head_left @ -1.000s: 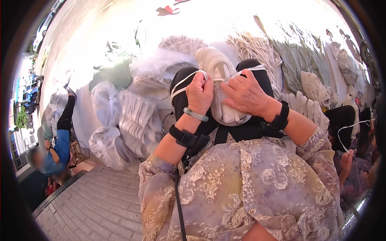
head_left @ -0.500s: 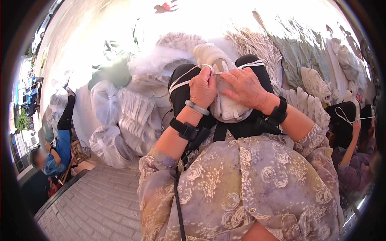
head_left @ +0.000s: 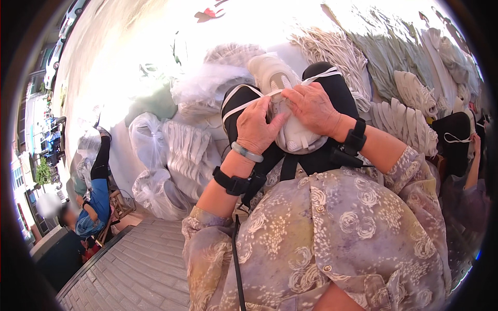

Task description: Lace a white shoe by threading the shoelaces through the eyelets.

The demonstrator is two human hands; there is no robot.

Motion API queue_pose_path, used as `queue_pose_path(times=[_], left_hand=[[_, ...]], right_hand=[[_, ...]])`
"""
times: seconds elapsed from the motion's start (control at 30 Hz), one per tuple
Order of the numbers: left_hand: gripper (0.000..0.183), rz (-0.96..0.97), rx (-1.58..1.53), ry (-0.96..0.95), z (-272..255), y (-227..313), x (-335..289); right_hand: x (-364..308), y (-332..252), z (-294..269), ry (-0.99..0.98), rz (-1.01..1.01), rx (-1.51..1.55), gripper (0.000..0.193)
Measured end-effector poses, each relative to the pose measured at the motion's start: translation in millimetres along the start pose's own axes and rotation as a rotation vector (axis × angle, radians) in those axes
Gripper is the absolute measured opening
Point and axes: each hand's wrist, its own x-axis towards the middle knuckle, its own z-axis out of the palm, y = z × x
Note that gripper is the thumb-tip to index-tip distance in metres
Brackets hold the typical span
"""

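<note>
A white sneaker (head_left: 298, 136) rests across my lap between my black-trousered knees. White shoelace (head_left: 244, 107) lies over both knees and crosses the shoe at its eyelets. My left hand (head_left: 258, 123) grips the shoe's left side, its thumb on the upper near the eyelets; its other fingertips are partly hidden. My right hand (head_left: 315, 110) is closed, thumb and forefinger pinching the lace above the tongue opening, its other fingers bent over the shoe's right side. The two hands are close together but apart.
Stacked white shoe parts (head_left: 189, 147) and clear plastic bags (head_left: 158, 192) lie at the left. Beyond the right knee are a bundle of laces (head_left: 334, 54) and rows of white shoe parts (head_left: 404, 127). People sit at far left (head_left: 93, 207) and far right (head_left: 469, 192).
My left hand has dropped slightly toward me, its thumb now spread from the forefinger over the shoe. The right hand's fingers have drawn in to a pinch on the lace. The view has shifted slightly.
</note>
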Motion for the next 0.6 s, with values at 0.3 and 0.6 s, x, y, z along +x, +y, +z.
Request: queue_pose_path(times=[0.3,0.6], left_hand=[[0.024,-0.206,0.289,-0.423,-17,29,13],[0.023,-0.121,0.386,-0.598,-5,28,45]], right_hand=[[-6,-1,11,0.097,-0.092,-0.055,0.023],[-4,10,18,0.136,-0.127,-0.112,0.022]])
